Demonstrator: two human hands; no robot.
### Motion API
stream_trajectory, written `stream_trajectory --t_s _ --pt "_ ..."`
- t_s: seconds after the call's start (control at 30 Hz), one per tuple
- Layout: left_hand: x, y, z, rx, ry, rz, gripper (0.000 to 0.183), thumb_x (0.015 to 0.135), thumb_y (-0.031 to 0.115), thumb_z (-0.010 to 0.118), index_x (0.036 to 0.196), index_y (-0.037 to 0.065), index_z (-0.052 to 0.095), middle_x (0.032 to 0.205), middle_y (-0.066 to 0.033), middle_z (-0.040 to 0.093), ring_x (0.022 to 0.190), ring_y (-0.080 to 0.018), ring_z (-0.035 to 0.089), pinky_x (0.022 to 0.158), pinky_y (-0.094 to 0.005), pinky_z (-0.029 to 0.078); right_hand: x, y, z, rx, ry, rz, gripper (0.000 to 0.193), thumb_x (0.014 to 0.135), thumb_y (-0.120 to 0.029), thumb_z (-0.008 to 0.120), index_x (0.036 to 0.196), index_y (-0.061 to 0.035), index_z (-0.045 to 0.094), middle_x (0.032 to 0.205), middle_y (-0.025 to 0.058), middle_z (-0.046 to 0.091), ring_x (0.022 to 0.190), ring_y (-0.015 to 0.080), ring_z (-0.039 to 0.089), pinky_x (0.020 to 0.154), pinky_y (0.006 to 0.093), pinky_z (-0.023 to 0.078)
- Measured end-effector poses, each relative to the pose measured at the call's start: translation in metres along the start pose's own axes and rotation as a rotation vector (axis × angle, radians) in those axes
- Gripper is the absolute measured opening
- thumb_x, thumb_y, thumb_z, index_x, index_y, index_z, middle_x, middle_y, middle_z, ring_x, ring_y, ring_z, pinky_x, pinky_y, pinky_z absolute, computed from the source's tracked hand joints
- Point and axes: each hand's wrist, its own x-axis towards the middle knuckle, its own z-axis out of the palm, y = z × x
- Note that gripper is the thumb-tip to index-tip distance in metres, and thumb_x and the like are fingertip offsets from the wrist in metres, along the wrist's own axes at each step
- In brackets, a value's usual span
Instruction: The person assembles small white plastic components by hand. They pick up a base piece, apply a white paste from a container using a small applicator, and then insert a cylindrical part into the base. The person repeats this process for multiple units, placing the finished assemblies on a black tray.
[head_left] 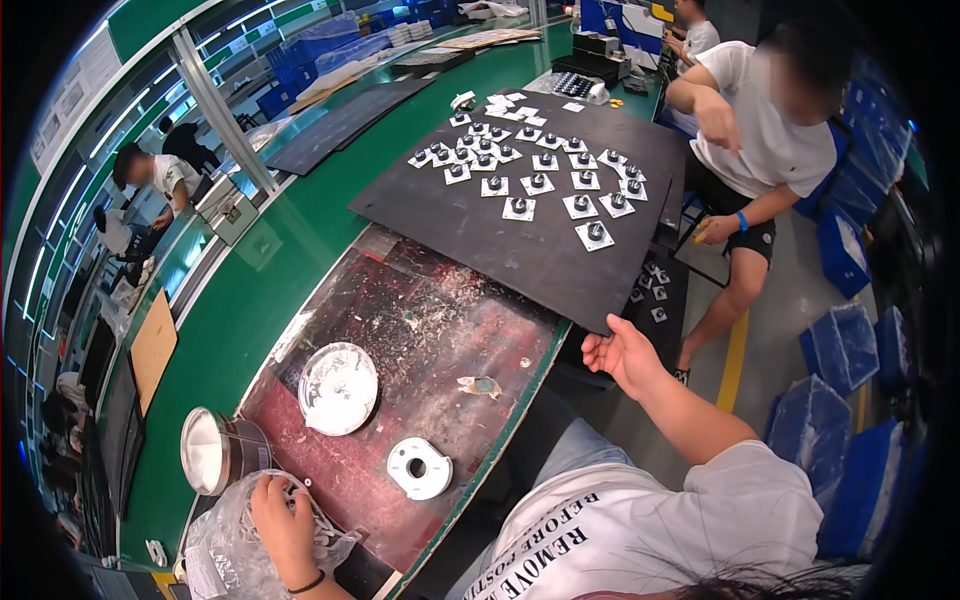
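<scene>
My left hand [283, 522] rests with bent fingers on a clear plastic bag [225, 535] that holds small whitish parts; its fingertips are partly lost against the bag. At the near corner of a large black board [510, 255], my right hand [622, 355] has its thumb at the top edge and its fingers curled just below. Many small square white plates with black round knobs [596, 235] stand on that board. Between my hands lie a white-smeared round dish [339, 388] and a white ring-shaped disc [420, 468] with a central hole.
A metal can [225, 452] with white contents stands beside the bag on the stained reddish worktop [440, 350]. More knobbed plates [657, 290] sit on a lower dark surface at right. A co-worker [765, 120] sits across there. Blue bins [840, 350] line the floor.
</scene>
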Motion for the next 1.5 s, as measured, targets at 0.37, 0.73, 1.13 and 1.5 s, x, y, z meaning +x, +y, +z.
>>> stream_trajectory --t_s 0.37,0.73,1.13,1.5 --pt "-0.002 -0.006 0.003 0.024 0.019 0.042 0.028 0.074 0.011 0.064 0.099 -0.002 0.059 0.119 -0.023 0.053 0.11 -0.0387 0.049 0.094 -0.0438 0.038 -0.02 -0.004 -0.006 -0.252 -0.232 0.241 0.035 0.093 -0.028 0.048 0.114 -0.0008 0.054 0.093 0.0092 0.062 0.084 0.0158 0.061 0.071 0.0253 0.047" --pt "0.0 -0.011 0.003 0.03 -0.019 0.066 0.029 0.074 0.009 0.062 0.1 -0.003 0.058 0.119 -0.0238 0.053 0.11 -0.0394 0.049 0.095 -0.0439 0.038 -0.037 0.017 0.007 -0.488 -0.451 0.353 0.034 0.092 -0.019 0.054 0.121 -0.0023 0.052 0.103 0.0085 0.063 0.098 0.016 0.059 0.085 0.0275 0.044" --pt "-0.001 -0.008 -0.001 0.016 -0.02 0.057 0.028 0.075 0.011 0.062 0.099 -0.003 0.059 0.119 -0.0225 0.054 0.11 -0.0386 0.049 0.095 -0.0437 0.038 -0.026 -0.096 0.015 -0.793 -0.298 -0.154 0.027 0.083 -0.02 0.068 0.102 -0.0031 0.063 0.09 0.0049 0.065 0.081 0.0107 0.061 0.071 0.0256 0.048" --pt "-0.001 -0.002 -0.003 0.019 0.007 0.07 0.026 0.075 0.011 0.063 0.097 -0.001 0.059 0.116 -0.0209 0.054 0.108 -0.038 0.049 0.093 -0.0435 0.039 0.06 -0.092 0.01 -1.922 0.545 -0.7 0.054 0.066 -0.055 0.07 0.088 -0.0061 0.07 0.098 0.005 0.058 0.096 0.0229 0.051 0.083 0.0359 0.038"
